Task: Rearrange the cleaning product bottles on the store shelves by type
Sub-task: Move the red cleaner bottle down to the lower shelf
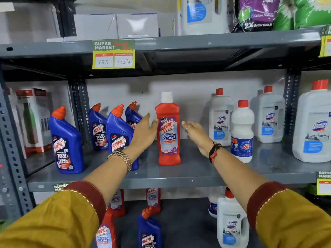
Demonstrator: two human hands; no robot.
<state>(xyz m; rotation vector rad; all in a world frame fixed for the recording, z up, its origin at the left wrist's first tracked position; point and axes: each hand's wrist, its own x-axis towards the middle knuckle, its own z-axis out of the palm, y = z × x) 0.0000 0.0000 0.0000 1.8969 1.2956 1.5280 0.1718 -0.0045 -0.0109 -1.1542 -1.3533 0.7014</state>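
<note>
A red Harpic bathroom cleaner bottle [168, 133] with a white cap stands upright at the middle of the grey shelf [179, 181]. My left hand [144, 131] is open just left of it, thumb close to its label. My right hand [196, 134] is open just right of it, not touching. Several blue Harpic toilet cleaner bottles [66, 142] stand at the left. White Domex bottles [221, 119] and a white Rin bottle [242, 133] stand at the right.
The lower shelf holds red Harpic bottles [153, 199], a blue Harpic bottle [149, 230] and a white Domex bottle [232, 224]. The upper shelf carries white boxes [116, 25], a white jug and detergent bags [258, 13]. A price tag [113, 54] hangs from its edge.
</note>
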